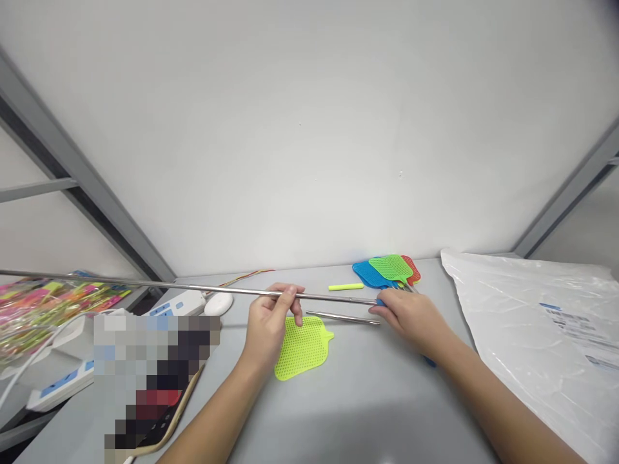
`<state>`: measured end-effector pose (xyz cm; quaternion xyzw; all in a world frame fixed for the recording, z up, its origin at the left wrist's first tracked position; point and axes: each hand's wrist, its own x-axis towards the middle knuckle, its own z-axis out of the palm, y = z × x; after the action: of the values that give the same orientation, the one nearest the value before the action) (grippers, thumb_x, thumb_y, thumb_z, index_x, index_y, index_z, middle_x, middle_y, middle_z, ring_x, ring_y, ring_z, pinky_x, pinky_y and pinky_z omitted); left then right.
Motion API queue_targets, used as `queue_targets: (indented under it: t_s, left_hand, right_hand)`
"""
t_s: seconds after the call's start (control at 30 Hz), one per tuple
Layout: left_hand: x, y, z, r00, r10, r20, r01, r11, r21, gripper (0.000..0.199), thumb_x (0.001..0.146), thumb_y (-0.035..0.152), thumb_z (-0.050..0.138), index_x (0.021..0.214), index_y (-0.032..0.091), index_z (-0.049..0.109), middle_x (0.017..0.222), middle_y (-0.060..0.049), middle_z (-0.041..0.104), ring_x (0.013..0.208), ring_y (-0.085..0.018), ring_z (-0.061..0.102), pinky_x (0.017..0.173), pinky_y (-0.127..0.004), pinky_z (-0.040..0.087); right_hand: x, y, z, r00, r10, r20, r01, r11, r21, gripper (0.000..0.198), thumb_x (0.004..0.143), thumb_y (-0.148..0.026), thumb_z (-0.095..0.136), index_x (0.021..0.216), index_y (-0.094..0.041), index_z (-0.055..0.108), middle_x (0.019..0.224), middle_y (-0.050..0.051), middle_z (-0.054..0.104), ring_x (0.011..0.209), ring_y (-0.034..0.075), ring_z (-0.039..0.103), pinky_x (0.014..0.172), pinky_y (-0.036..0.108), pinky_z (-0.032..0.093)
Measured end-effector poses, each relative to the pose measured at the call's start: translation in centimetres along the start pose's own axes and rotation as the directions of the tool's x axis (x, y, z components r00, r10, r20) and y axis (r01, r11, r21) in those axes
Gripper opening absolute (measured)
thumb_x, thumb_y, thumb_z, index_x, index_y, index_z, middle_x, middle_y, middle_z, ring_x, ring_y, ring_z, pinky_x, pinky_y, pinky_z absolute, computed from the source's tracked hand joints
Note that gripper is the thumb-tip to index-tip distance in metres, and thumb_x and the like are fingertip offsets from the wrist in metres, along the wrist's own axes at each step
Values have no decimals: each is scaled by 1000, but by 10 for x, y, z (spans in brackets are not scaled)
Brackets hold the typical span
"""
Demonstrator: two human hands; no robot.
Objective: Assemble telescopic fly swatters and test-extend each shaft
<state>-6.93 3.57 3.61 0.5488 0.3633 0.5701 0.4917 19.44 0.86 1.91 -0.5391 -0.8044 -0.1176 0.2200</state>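
Note:
A long, thin metal telescopic rod [193, 287] runs from the left edge of the view to my right hand [411, 316]. That hand is closed round the rod's blue handle [429, 361], most of which my fingers cover. My left hand [271, 319] pinches the rod partway along, between thumb and fingers. Below it on the table lies a yellow-green fly swatter head [304, 348], perforated and with a short neck. A shorter metal rod [343, 317] rests between my hands, and a yellow tube-shaped handle [345, 287] lies behind it.
Blue [368, 274], green [393, 267] and red [412, 267] swatter heads are piled near the wall. A white plastic mailer bag [536, 309] covers the right side. On the left are power strips [62, 385], a white round device [218, 303] and plastic-wrapped colourful items [58, 299].

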Motion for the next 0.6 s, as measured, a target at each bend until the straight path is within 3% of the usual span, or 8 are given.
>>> queue_targets:
  t_s: [0.3, 0.6]
  left_hand:
    - [10, -4, -9, 991, -1, -137, -22, 986, -168, 18, 86, 33, 61, 80, 17, 62, 56, 4, 47, 48, -9, 48, 50, -23, 35]
    - [-3, -16, 3, 996, -79, -42, 78, 997, -18, 24, 86, 41, 57, 85, 17, 62, 57, 3, 51, 47, -10, 48, 54, -25, 37]
  right_hand:
    - [1, -7, -3, 994, 81, 75, -82, 996, 21, 26, 97, -40, 41, 79, -22, 49, 77, -1, 64, 64, 15, 54, 56, 27, 29]
    - [1, -20, 6, 996, 35, 80, -36, 999, 15, 25, 97, -36, 41, 80, -22, 51, 75, -1, 64, 66, 14, 58, 55, 28, 27]
